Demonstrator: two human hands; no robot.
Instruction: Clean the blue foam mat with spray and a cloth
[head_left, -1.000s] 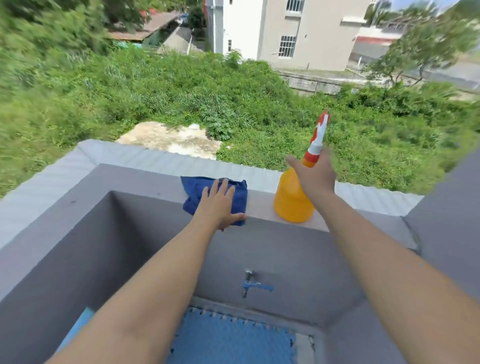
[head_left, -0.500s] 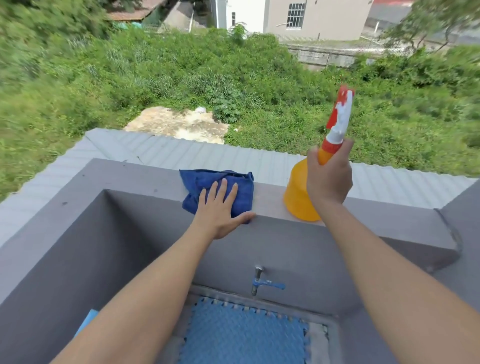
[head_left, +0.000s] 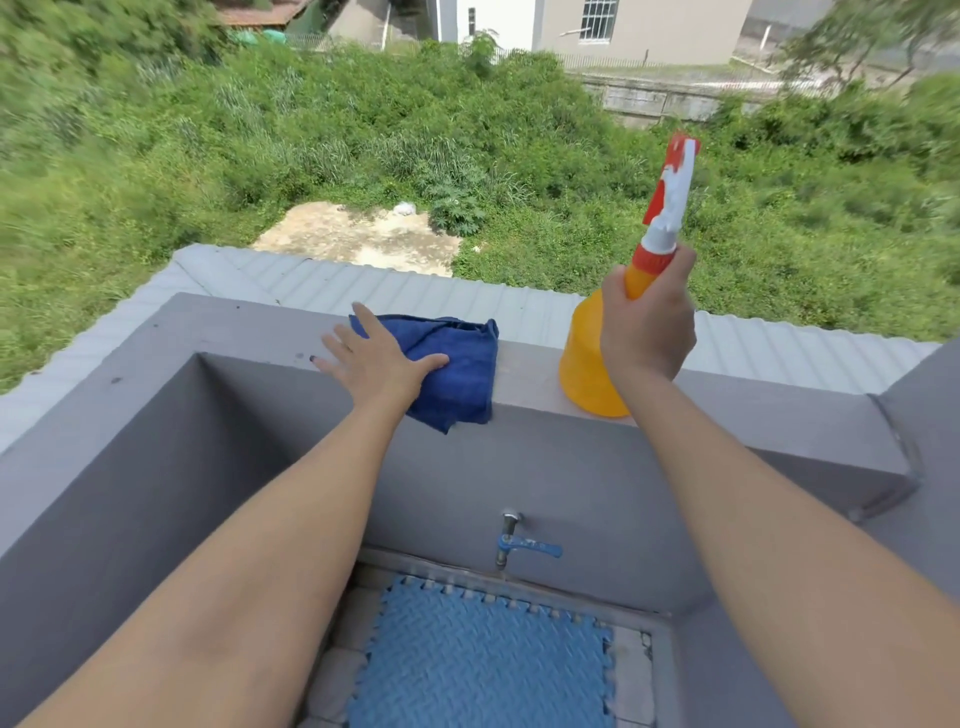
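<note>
A dark blue cloth lies on top of the grey parapet wall. My left hand rests flat on the cloth's left part, fingers straight and spread. To its right stands an orange spray bottle with a red and white trigger head. My right hand grips the bottle by its neck. The bottle's base looks to be on the wall top. Far below, on the floor inside the walls, lies the blue foam mat with its toothed edges.
A blue-handled tap sticks out of the wall above the mat. Grey walls enclose the floor on the left and right. Beyond the parapet are a corrugated roof edge, dense green bushes and a building.
My right hand has closed round the bottle's neck and the bottle now stands more upright. My left hand has slid a little left on the cloth. The view has tilted down.
</note>
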